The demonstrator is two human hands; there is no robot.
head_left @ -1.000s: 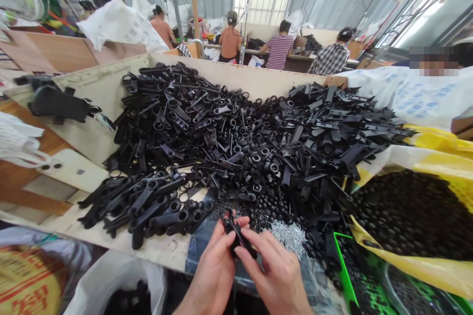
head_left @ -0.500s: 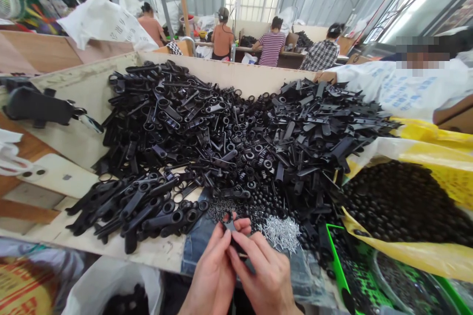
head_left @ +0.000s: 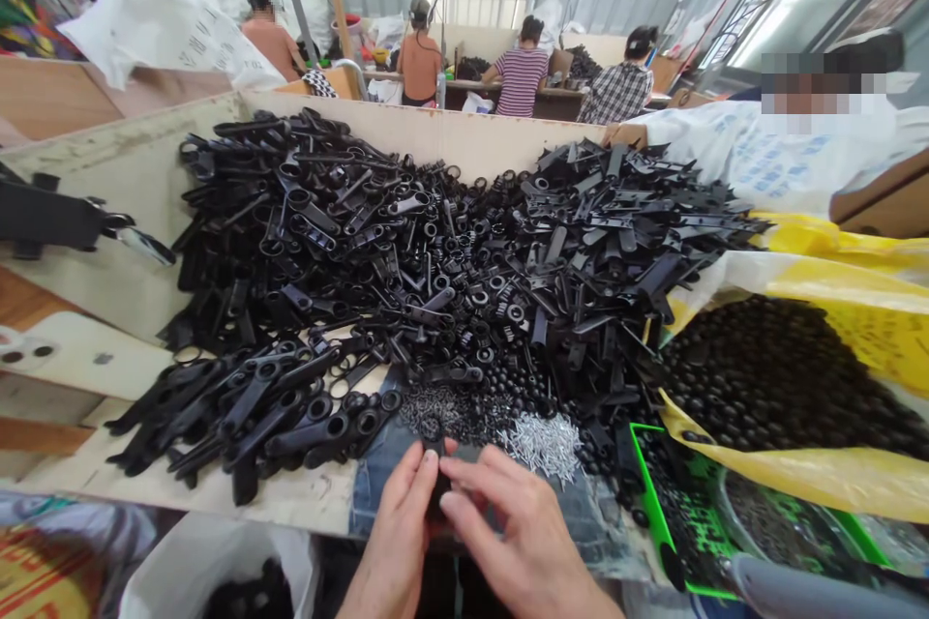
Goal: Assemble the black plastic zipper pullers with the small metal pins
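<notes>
View's swung R vs earlier, & grey bar [head_left: 813, 585] now shows btm R. L hand [head_left: 403, 508] grips blk part [head_left: 434, 440] under thumb, over denim [head_left: 372, 491]; R hand [head_left: 519, 517] has thumb & index at its R side, can't tell if gripping. Screws [head_left: 544, 445] nearby, R.

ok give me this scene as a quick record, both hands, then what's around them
left hand: holds a small black part
right hand: fingertips at that same part; firm grip unclear
beneath hands: blue cloth
beyond hands: silver pins, heaped black pieces
picture right: green tray, yellow-and-white bag holding black balls
picture left: white phone
background: person in striped shirt, among others
</notes>
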